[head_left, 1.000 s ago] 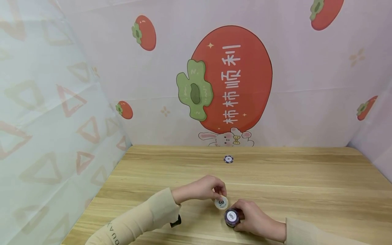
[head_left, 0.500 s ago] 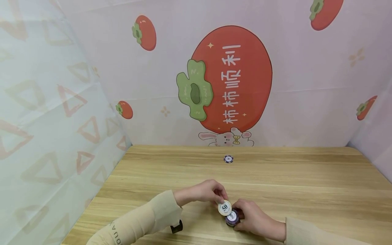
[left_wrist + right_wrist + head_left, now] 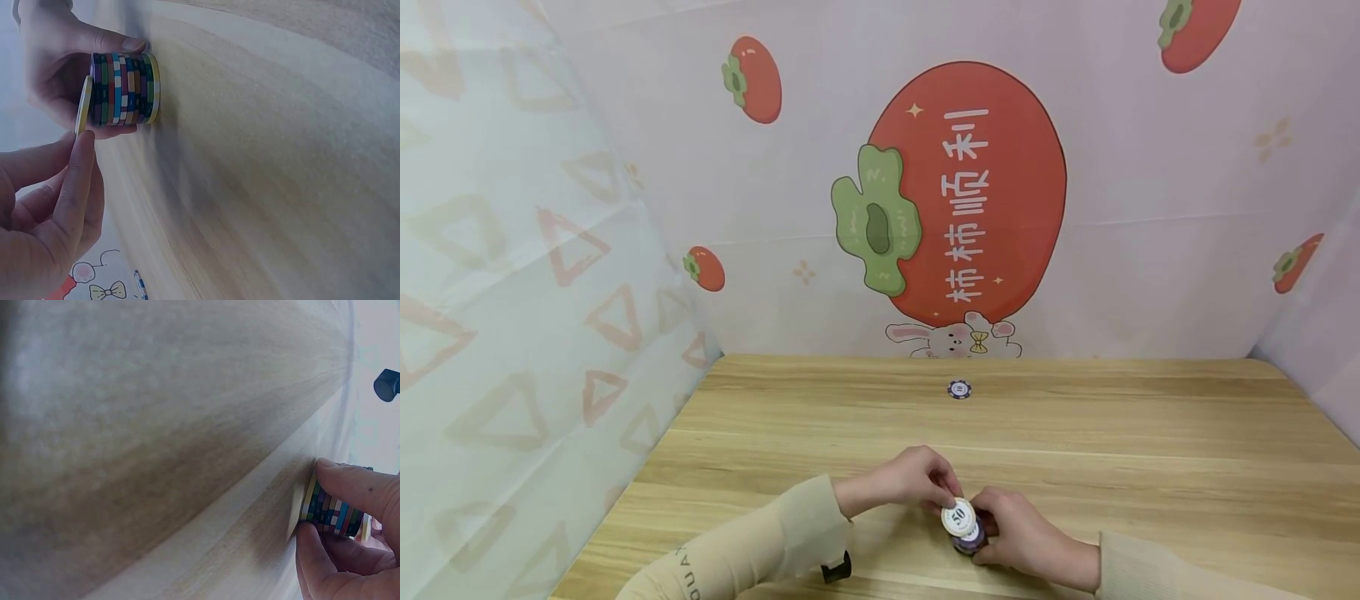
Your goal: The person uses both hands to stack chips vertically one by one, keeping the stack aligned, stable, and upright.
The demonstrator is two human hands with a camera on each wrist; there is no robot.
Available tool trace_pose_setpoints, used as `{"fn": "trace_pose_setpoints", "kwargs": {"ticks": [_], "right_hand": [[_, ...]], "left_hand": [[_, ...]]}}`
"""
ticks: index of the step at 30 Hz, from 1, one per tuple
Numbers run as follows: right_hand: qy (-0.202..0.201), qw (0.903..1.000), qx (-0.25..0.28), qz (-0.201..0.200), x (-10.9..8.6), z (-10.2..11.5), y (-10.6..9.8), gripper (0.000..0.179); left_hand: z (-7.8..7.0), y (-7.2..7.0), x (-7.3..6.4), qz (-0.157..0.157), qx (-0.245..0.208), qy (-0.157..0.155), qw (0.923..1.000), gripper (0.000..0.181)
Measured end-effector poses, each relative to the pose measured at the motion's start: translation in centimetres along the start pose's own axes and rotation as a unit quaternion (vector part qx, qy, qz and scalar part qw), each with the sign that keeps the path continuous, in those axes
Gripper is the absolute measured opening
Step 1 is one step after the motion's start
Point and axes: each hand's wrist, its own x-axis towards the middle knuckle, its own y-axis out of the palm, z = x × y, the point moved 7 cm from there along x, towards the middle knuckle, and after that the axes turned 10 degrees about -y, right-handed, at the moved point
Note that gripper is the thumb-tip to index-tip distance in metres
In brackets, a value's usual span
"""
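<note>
My left hand (image 3: 917, 479) pinches a pale yellow-and-white poker chip (image 3: 958, 517) marked 50 between thumb and fingers. The chip overlaps the top of a stack of poker chips (image 3: 125, 89) in several colours, and in the left wrist view it lies right at the top chip's face, slightly tilted. Around the side of that stack curl the thumb and fingers of my right hand (image 3: 1030, 537), holding it upright on the wooden table. The purple top chip (image 3: 972, 537) is partly covered by the pale one.
A single blue-and-white chip (image 3: 959, 389) lies flat near the table's back edge. Behind the wooden table (image 3: 1150, 450) hangs a pink cloth (image 3: 1150, 250) with persimmon prints, and a white cloth with triangles (image 3: 512, 292) is on the left.
My left hand has brought the pale chip rightward and toward me, from beside the stack to over its top. My right hand has stayed in place around the stack.
</note>
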Motion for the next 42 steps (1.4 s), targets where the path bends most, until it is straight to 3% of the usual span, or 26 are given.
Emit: {"fn": "trace_pose_setpoints", "kwargs": {"ticks": [21, 42], "right_hand": [[0.001, 0.9999, -0.013, 0.004, 0.1, -0.1, 0.0, 0.040], [0.005, 0.9999, -0.009, 0.004, 0.1, -0.2, 0.1, 0.040]], "left_hand": [[-0.8, 1.0, 0.0, -0.034, 0.105, 0.026, 0.9935, 0.006], [-1.1, 1.2, -0.2, -0.049, 0.144, 0.045, 0.9873, 0.007]]}}
